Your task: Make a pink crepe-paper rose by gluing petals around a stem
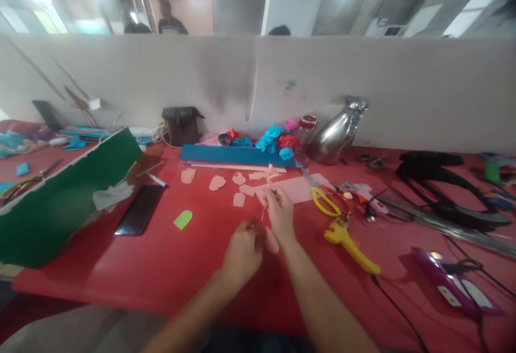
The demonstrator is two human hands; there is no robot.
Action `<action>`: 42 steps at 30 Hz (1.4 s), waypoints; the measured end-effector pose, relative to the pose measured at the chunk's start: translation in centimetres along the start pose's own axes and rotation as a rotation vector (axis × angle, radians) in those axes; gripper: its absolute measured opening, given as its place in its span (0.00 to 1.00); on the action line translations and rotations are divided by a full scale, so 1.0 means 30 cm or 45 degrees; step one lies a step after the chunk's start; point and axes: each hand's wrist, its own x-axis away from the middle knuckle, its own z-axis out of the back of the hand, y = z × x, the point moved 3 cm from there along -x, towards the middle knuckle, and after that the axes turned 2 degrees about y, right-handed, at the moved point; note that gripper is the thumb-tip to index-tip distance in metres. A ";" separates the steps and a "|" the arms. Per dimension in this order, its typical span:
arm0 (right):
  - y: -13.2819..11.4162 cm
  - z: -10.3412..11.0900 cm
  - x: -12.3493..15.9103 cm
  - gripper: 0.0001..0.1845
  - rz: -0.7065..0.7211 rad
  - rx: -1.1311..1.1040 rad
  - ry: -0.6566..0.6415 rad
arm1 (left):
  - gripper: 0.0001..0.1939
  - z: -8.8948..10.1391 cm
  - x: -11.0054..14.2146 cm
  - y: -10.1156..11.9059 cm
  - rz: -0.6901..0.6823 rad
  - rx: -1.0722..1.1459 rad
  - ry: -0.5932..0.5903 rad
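Note:
A small peach paper flower (270, 171) tops a thin stem (263, 215). My right hand (281, 214) is closed around the stem just under the flower. Lower down, my left hand (244, 251) is closed, its fingertips pinched at the stem's bottom end and slightly blurred. A peach petal piece (271, 241) shows between the hands; whether it is held or lies on the table I cannot tell. Cut peach petals (217, 182) lie in several small piles beyond the hands, near a single arched paper piece (238, 199) and a peach sheet (302, 191).
Left on the red table (177, 267) are a green paper piece (183, 220), a phone (139, 210) and a green board (64, 208). Rightward lie yellow-handled scissors (326, 202), a yellow glue gun (350, 245) and a purple power strip (455, 283) with cords. A metal jug (338, 132) stands behind.

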 end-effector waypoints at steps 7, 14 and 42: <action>0.006 0.017 -0.011 0.11 -0.028 -0.029 0.036 | 0.20 0.208 -0.319 -0.240 0.006 -0.619 0.101; -0.009 0.016 -0.005 0.10 -0.038 -0.009 0.046 | 0.23 0.097 -0.109 -0.230 -0.082 -0.752 -0.086; -0.023 0.021 0.004 0.10 0.020 0.013 0.051 | 0.25 0.068 0.065 -0.179 0.017 -0.804 0.054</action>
